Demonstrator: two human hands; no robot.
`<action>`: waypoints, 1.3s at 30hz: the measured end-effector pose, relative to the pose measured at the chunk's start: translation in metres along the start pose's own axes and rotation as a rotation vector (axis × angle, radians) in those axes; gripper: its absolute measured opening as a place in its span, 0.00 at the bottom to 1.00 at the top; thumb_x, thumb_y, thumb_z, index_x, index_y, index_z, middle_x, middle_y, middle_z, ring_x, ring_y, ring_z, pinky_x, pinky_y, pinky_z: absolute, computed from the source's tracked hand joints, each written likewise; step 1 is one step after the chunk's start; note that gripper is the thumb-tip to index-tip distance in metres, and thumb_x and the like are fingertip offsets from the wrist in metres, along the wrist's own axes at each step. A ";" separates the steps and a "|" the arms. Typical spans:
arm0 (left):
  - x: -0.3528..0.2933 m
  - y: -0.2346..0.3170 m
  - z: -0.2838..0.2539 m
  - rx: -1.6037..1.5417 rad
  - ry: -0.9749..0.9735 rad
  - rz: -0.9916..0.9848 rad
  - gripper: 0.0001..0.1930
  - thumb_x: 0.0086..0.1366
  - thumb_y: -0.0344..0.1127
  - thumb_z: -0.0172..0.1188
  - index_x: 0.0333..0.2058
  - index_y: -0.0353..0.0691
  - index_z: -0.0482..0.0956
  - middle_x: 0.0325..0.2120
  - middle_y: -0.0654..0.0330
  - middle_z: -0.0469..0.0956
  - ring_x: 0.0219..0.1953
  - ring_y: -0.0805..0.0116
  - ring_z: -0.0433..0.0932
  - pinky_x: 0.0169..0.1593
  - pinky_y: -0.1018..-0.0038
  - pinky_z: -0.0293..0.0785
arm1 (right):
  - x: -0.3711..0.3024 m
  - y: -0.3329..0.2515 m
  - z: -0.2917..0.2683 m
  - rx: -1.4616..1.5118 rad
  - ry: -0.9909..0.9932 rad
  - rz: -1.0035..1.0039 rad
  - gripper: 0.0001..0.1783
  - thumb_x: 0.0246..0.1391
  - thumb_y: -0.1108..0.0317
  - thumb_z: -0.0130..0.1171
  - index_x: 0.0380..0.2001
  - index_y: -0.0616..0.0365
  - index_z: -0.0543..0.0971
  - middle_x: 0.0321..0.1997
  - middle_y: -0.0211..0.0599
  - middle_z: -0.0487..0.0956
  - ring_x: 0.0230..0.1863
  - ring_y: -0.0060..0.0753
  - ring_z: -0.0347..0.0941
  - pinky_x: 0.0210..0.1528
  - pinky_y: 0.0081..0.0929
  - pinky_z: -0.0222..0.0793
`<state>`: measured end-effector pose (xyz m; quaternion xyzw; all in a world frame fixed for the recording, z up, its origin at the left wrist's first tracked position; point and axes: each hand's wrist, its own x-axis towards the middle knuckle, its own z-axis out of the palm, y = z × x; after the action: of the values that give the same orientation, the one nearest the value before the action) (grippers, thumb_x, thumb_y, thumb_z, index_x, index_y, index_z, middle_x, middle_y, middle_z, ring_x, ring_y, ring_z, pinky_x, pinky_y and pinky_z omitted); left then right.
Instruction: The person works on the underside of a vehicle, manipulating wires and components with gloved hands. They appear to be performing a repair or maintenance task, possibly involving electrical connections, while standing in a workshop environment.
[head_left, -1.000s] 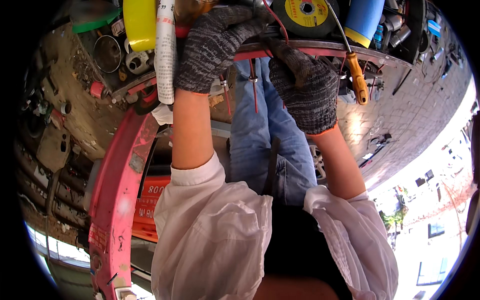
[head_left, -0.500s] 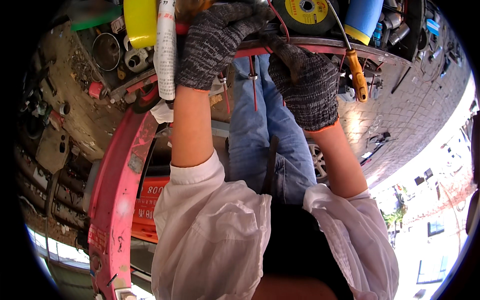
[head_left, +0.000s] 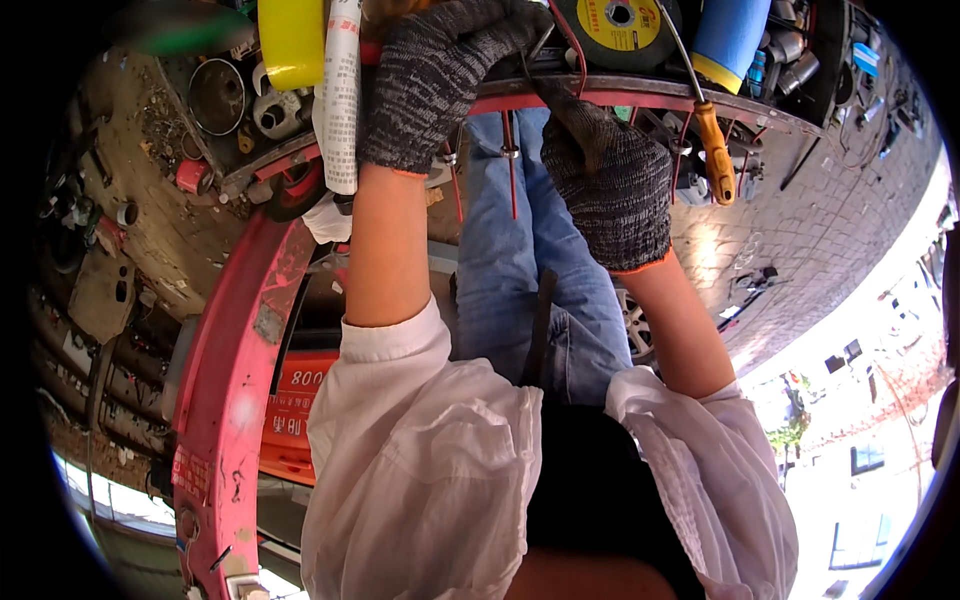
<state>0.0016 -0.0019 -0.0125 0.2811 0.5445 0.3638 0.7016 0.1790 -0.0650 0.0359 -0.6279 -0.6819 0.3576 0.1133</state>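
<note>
Right hand (head_left: 608, 182) slightly lower, red wire (head_left: 579, 52) just beyond it.

Lwr R overexp., L side dim; edges bent, blk corners.

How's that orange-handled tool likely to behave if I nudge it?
The orange-handled tool should be stiff, given its slim metal shaft. Its handle seems to jut past the red rim, so it could tip off.
</note>
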 end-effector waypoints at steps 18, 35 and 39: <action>0.005 0.005 -0.002 0.275 -0.073 0.057 0.10 0.64 0.28 0.68 0.44 0.35 0.88 0.40 0.57 0.86 0.44 0.66 0.83 0.51 0.71 0.79 | 0.011 0.005 0.000 0.143 0.065 -0.034 0.20 0.59 0.67 0.66 0.55 0.47 0.83 0.41 0.47 0.86 0.39 0.47 0.85 0.42 0.35 0.80; 0.004 0.004 -0.003 0.284 -0.062 0.053 0.10 0.65 0.29 0.68 0.45 0.36 0.87 0.41 0.58 0.86 0.45 0.66 0.83 0.51 0.71 0.79 | 0.011 0.005 0.002 0.145 0.091 -0.047 0.20 0.58 0.66 0.65 0.55 0.50 0.83 0.43 0.46 0.86 0.42 0.47 0.85 0.43 0.36 0.81; 0.003 0.004 -0.002 0.241 -0.072 0.045 0.11 0.65 0.29 0.68 0.45 0.35 0.87 0.41 0.57 0.85 0.46 0.65 0.82 0.52 0.70 0.79 | 0.012 0.006 0.002 0.117 0.086 -0.051 0.20 0.59 0.65 0.65 0.55 0.49 0.83 0.42 0.46 0.86 0.40 0.47 0.85 0.41 0.36 0.82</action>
<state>-0.0007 0.0025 -0.0112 0.3884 0.5521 0.3011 0.6736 0.1800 -0.0549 0.0274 -0.6173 -0.6704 0.3664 0.1880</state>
